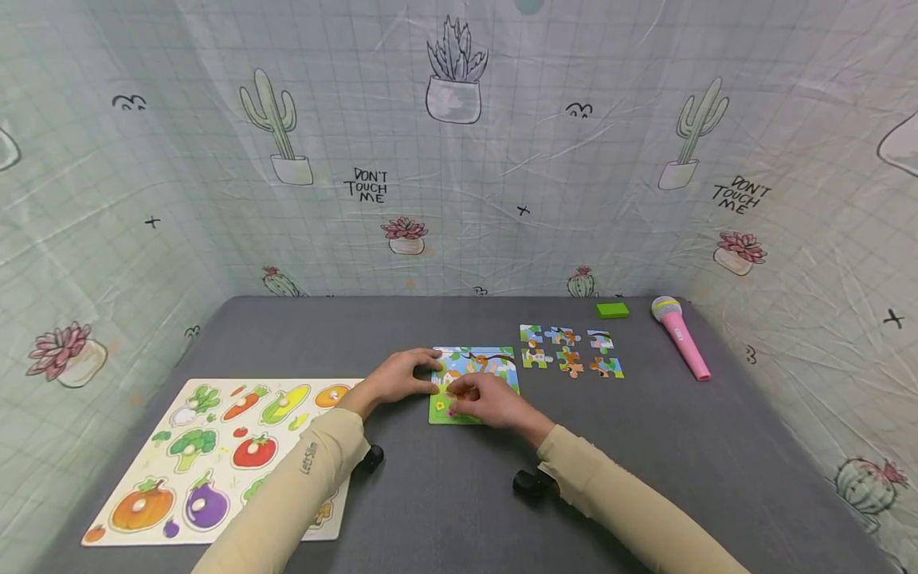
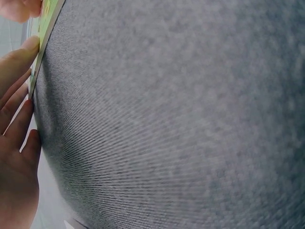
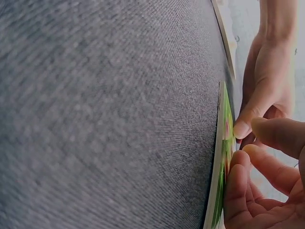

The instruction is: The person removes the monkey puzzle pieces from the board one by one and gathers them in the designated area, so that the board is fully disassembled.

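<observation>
A small jigsaw puzzle board (image 1: 464,359) with a green border and a bird on a branch lies flat on the dark grey table. My left hand (image 1: 398,376) rests along its left edge, fingers fairly straight, with the thumb touching the rim. Above the board's lower part is my right hand (image 1: 495,402). In the right wrist view its thumb and index fingertips (image 3: 250,150) stand a little apart with nothing visible between them, while the other fingers bend down against the board. The right hand covers part of the picture.
Several loose jigsaw pieces (image 1: 570,360) lie right of the board. Beyond them are a green block (image 1: 612,311) and a pink toy microphone (image 1: 684,343). A large vegetable peg board (image 1: 154,458) fills the left side, partly under the left forearm. A patterned curtain (image 1: 459,175) surrounds the table.
</observation>
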`<state>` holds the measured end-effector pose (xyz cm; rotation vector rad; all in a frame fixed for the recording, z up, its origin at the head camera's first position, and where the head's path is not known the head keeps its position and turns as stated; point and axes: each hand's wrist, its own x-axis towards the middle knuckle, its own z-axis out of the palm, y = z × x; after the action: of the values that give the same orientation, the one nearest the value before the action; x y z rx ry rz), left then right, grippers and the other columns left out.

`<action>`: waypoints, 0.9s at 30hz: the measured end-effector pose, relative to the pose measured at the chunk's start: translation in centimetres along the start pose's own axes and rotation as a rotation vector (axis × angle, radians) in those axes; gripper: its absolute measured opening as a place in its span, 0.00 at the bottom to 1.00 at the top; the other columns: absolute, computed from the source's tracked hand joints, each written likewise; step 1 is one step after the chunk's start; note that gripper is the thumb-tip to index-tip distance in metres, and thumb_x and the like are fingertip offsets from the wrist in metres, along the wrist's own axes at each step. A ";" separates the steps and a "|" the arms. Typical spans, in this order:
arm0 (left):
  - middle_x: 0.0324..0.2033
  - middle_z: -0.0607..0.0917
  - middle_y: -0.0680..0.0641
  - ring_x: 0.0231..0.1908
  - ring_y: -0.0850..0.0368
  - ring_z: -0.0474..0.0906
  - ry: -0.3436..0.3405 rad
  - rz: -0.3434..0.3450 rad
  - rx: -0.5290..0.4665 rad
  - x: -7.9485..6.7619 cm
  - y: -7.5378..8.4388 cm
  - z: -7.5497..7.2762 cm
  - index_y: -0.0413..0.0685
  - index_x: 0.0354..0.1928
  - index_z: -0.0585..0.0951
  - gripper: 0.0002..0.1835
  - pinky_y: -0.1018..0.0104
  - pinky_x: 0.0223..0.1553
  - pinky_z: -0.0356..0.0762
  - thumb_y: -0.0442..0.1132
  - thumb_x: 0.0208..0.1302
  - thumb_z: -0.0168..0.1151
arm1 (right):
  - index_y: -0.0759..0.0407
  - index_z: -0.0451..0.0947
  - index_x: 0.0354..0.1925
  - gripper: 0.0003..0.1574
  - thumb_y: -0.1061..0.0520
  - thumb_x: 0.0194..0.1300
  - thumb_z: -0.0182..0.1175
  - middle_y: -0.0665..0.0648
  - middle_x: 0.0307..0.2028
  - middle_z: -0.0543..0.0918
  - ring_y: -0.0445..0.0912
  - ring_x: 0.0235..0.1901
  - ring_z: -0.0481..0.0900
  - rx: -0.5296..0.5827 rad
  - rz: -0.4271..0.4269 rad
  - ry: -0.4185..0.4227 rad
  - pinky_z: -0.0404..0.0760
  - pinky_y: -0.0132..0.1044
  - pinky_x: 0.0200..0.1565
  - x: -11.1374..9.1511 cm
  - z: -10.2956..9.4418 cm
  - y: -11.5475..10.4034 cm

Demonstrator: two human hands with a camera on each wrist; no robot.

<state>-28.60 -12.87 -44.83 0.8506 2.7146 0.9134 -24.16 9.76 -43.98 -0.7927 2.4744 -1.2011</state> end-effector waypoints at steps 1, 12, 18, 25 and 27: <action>0.65 0.73 0.44 0.67 0.44 0.65 0.000 0.001 -0.001 0.0 0.0 0.0 0.41 0.53 0.83 0.20 0.47 0.66 0.64 0.42 0.61 0.70 | 0.64 0.80 0.55 0.21 0.57 0.65 0.65 0.60 0.49 0.83 0.49 0.42 0.81 -0.010 -0.007 0.003 0.80 0.42 0.44 0.0 0.0 0.0; 0.65 0.73 0.44 0.68 0.44 0.64 -0.004 -0.004 -0.006 0.0 -0.1 -0.1 0.42 0.54 0.82 0.20 0.47 0.66 0.63 0.42 0.62 0.69 | 0.65 0.82 0.50 0.19 0.63 0.59 0.69 0.58 0.37 0.82 0.41 0.27 0.71 -0.103 -0.095 0.012 0.73 0.35 0.33 0.3 0.3 0.0; 0.65 0.73 0.44 0.67 0.44 0.65 0.000 -0.003 -0.006 -0.1 -0.1 0.0 0.42 0.54 0.82 0.20 0.47 0.66 0.64 0.41 0.61 0.69 | 0.66 0.83 0.48 0.18 0.65 0.57 0.69 0.60 0.39 0.83 0.42 0.29 0.72 -0.146 -0.132 0.026 0.75 0.34 0.34 0.6 0.7 0.1; 0.65 0.74 0.44 0.67 0.44 0.66 0.007 0.015 0.000 -0.2 0.0 0.0 0.41 0.53 0.83 0.19 0.48 0.65 0.65 0.40 0.61 0.70 | 0.66 0.82 0.48 0.18 0.64 0.58 0.69 0.60 0.43 0.82 0.49 0.36 0.76 -0.163 -0.123 0.026 0.76 0.39 0.39 0.6 0.6 0.0; 0.65 0.74 0.44 0.67 0.44 0.65 0.000 0.009 -0.001 -0.1 0.1 -0.1 0.41 0.54 0.82 0.19 0.48 0.66 0.64 0.40 0.61 0.69 | 0.67 0.82 0.49 0.18 0.64 0.58 0.69 0.61 0.43 0.83 0.51 0.37 0.77 -0.167 -0.132 0.025 0.77 0.40 0.40 0.6 0.6 0.0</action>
<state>-28.49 -12.95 -44.75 0.8634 2.7128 0.9165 -24.36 9.04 -44.31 -1.0042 2.6049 -1.0616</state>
